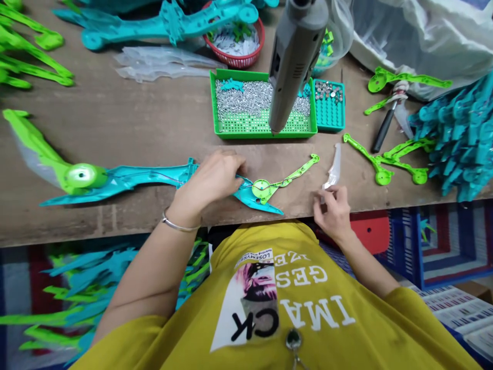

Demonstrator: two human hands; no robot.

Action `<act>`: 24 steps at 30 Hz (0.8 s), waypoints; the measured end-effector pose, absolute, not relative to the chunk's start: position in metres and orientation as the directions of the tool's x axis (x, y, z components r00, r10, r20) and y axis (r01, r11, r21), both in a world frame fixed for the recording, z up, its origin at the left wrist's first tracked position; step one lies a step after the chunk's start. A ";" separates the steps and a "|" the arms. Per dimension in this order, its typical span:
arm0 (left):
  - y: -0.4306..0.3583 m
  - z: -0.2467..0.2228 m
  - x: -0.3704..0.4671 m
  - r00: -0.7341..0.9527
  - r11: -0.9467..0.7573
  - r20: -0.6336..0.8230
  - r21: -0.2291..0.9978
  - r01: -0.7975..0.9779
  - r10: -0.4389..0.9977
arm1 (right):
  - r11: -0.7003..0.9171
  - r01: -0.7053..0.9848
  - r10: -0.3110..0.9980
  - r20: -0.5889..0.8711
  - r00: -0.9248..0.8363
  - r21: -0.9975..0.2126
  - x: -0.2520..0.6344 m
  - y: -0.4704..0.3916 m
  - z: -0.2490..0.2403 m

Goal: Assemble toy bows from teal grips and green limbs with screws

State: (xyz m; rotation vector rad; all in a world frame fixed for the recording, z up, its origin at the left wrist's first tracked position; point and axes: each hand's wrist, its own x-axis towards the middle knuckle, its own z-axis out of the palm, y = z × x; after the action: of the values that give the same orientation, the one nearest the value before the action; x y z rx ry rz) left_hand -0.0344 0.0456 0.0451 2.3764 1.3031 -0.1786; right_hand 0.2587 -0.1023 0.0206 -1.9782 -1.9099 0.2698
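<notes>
A long blue plastic toy bow part lies along the table in front of me, with a thin wire running along it. My left hand rests over its middle, fingers curled down onto it; the fingertips are partly hidden. At its left end sits a green arm with a round hub. A thinner green arm with a round end lies on its right end. My right hand pinches the lower end of a translucent plastic piece near the table's front edge.
A grey electric screwdriver hangs over a green tray of small screws. Beside it stands a small teal tray of metal discs. Green arms, a black-handled tool and stacked blue parts are at right.
</notes>
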 end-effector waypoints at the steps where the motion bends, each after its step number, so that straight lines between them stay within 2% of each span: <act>1: 0.047 0.045 -0.036 0.547 -0.460 -0.318 0.311 0.832 0.774 | -0.006 0.902 0.992 0.114 0.061 -0.433 0.259 -0.101 0.022; 5: 0.047 0.050 -0.036 0.528 -0.428 -0.343 0.328 0.842 0.777 | -0.158 0.872 0.964 0.117 0.237 -0.463 0.279 -0.071 0.031; 9: 0.036 0.059 -0.030 0.498 -0.441 -0.303 0.240 0.865 0.812 | -0.346 0.843 0.936 -0.087 0.342 -0.411 0.298 -0.032 0.031; 12: 0.026 0.061 -0.029 0.496 -0.459 -0.277 0.189 0.868 0.823 | -0.416 0.838 0.910 -0.157 0.385 -0.355 0.302 -0.016 0.028; 14: 0.024 0.059 -0.031 0.502 -0.465 -0.260 0.196 0.864 0.825 | -0.446 0.804 0.895 -0.177 0.410 -0.394 0.305 -0.014 0.027; 15: 0.023 0.058 -0.033 0.506 -0.462 -0.245 0.218 0.860 0.827 | -0.454 0.767 0.890 -0.188 0.416 -0.453 0.307 -0.015 0.026; 17: 0.024 0.054 -0.039 0.504 -0.440 -0.194 0.296 0.848 0.842 | -0.458 0.625 0.882 -0.236 0.407 -0.632 0.311 -0.019 0.027; 20: 0.022 0.050 -0.046 0.456 -0.397 -0.060 0.403 0.825 0.888 | -0.436 0.244 0.882 -0.357 0.308 -0.866 0.307 -0.029 0.032; 22: 0.017 0.048 -0.047 0.398 -0.376 0.047 0.444 0.813 0.916 | -0.436 0.017 0.875 -0.419 0.244 -0.900 0.296 -0.035 0.036; 24: 0.007 0.046 -0.043 0.352 -0.367 0.129 0.497 0.786 0.927 | -0.458 -0.123 0.854 -0.474 0.213 -0.880 0.279 -0.040 0.036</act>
State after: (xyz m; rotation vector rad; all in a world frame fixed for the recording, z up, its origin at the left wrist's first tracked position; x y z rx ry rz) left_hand -0.0431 0.0068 0.0464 2.2713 1.5101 0.5617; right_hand 0.2791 -0.0398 0.0364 -1.6041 -0.7046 1.3923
